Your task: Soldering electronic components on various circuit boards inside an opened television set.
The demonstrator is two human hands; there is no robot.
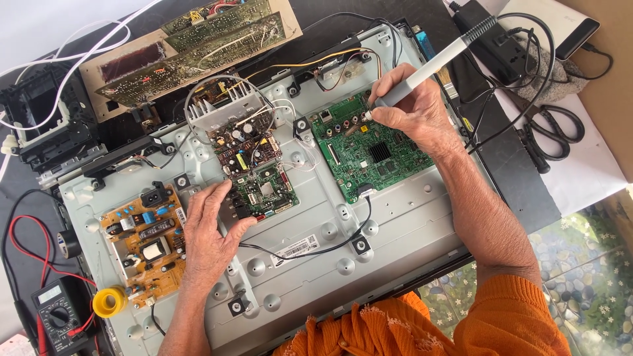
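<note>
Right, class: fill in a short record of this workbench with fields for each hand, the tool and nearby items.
Left hand: flat on metal chassis, beside small central board
Right hand: grip closed on grey soldering iron
Tool tip: on green main board
Nearby: multimeter, yellow solder reel, scissors
</note>
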